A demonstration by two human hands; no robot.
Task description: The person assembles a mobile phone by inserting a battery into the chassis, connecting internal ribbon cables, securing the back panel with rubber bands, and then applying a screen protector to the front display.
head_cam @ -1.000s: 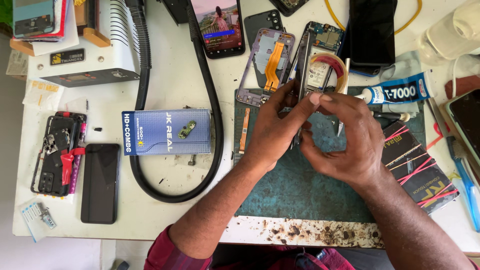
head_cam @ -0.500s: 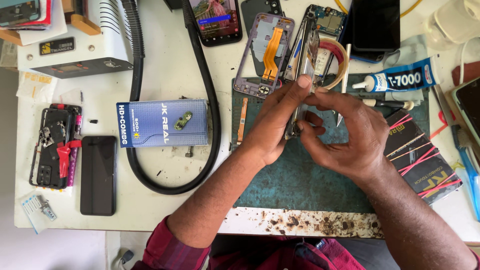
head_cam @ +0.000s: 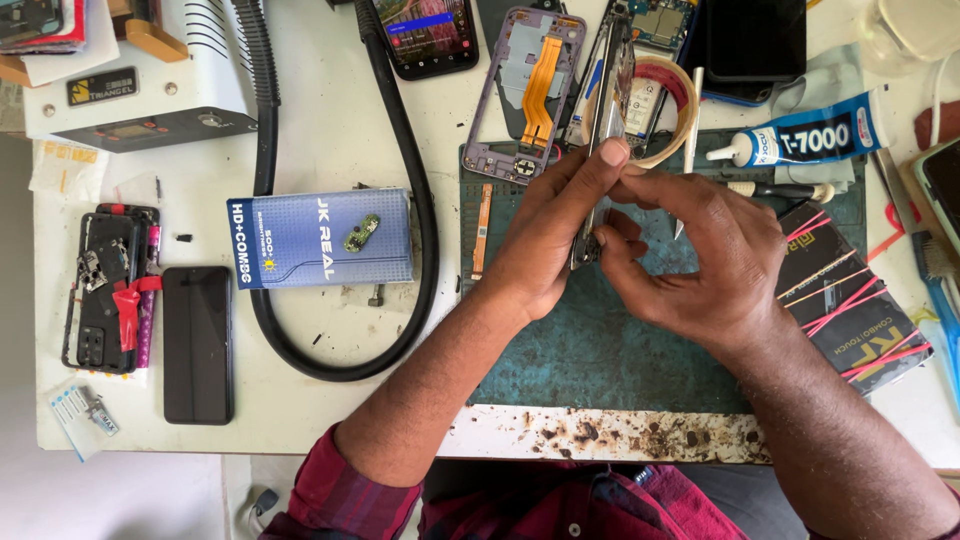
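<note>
Both hands hold an opened phone body (head_cam: 606, 95) on its edge over the green work mat (head_cam: 600, 350). My left hand (head_cam: 555, 235) grips its near end from the left, thumb tip on the upper rim. My right hand (head_cam: 700, 255) pinches the same end from the right, fingers curled against the frame. The phone's far end, with a circuit board showing, points away from me. A purple phone frame (head_cam: 530, 90) with an orange flex cable lies just left of it. A roll of tape (head_cam: 672, 105) sits right behind the held phone.
A blue box (head_cam: 320, 240) with a small circuit part on it lies inside a loop of black hose (head_cam: 415, 250). A glue tube (head_cam: 810, 135), a banded black box (head_cam: 850, 300), a dark phone (head_cam: 197, 340), a disassembled phone (head_cam: 105, 285) and a white machine (head_cam: 130, 80) surround the mat.
The hands have tilted the phone up onto its edge, and my right fingers have shifted down along its near end. The view has shifted slightly.
</note>
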